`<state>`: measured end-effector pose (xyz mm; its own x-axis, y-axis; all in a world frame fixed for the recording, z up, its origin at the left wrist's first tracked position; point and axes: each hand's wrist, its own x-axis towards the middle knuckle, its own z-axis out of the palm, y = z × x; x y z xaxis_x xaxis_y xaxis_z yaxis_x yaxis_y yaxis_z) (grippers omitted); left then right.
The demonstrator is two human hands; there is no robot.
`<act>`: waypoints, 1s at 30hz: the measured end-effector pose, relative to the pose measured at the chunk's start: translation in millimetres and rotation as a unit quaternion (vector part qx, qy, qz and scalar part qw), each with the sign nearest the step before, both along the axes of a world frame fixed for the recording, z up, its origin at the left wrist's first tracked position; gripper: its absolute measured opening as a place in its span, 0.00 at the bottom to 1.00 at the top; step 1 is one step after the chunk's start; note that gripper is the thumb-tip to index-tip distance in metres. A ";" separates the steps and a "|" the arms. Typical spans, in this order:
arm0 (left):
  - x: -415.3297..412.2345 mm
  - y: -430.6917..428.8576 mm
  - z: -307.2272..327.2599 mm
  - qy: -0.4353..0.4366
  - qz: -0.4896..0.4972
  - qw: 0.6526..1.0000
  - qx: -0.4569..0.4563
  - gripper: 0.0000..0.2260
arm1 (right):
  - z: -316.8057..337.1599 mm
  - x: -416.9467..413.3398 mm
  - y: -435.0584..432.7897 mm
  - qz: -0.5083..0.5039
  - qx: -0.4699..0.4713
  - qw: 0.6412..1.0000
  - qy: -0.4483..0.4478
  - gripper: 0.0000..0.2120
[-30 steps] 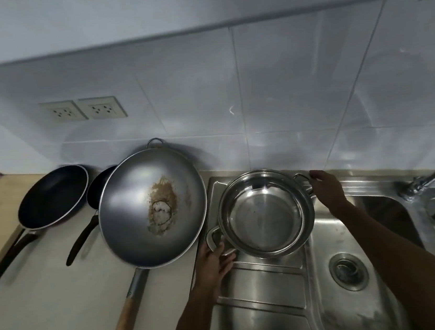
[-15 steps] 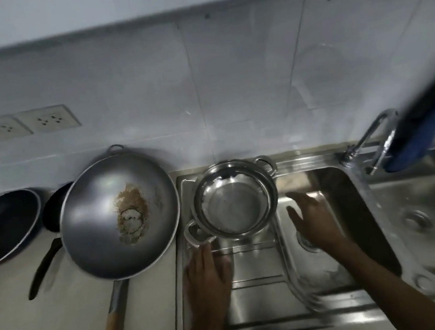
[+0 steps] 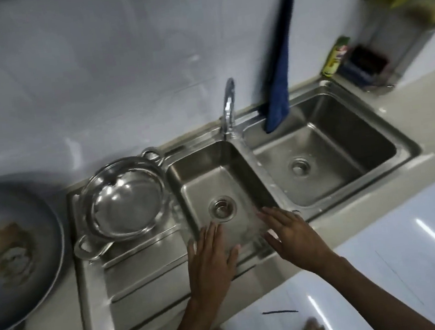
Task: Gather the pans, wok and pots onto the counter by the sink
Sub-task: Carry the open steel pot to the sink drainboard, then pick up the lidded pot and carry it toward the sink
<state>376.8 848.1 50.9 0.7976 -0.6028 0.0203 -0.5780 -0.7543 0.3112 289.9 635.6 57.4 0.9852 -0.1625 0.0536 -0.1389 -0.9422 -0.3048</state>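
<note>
Both hands empty, fingers spread flat. Left hand (image 3: 208,259) and right hand (image 3: 293,235) are hovering side by side over the near edge of the left sink basin (image 3: 197,167). Steel pot (image 3: 125,201) is sitting on the drainboard (image 3: 142,278), up and left of the left hand, apart from it. Wok (image 3: 9,245) is lying further left on the worktop (image 3: 354,219), residue inside. Blue cloth (image 3: 278,88) is hanging beyond the right hand.

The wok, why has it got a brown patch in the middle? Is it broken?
The wok, left of the sink, has a brownish patch in its centre that looks like burnt-on residue or rust, not a hole or crack; blur hides more. The steel pot on the drainboard looks clean.
</note>
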 end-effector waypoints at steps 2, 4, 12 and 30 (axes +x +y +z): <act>-20.7 -48.6 3.3 -0.013 -0.037 0.999 0.002 0.27 | -0.6 -40.1 -40.4 -0.034 -0.015 0.999 -0.003 0.22; -44.5 -101.5 6.9 -0.010 -0.065 0.998 0.005 0.28 | 0.3 -80.9 -81.6 -0.065 -0.030 0.997 -0.004 0.23; -186.9 -348.0 25.9 -0.023 -0.261 0.965 0.009 0.33 | 32.5 -263.6 -254.5 -0.250 -0.060 0.964 0.065 0.30; -321.3 -762.1 14.1 -0.041 -0.451 0.891 0.032 0.42 | 31.0 -433.7 -578.2 -0.465 -0.025 0.876 0.127 0.33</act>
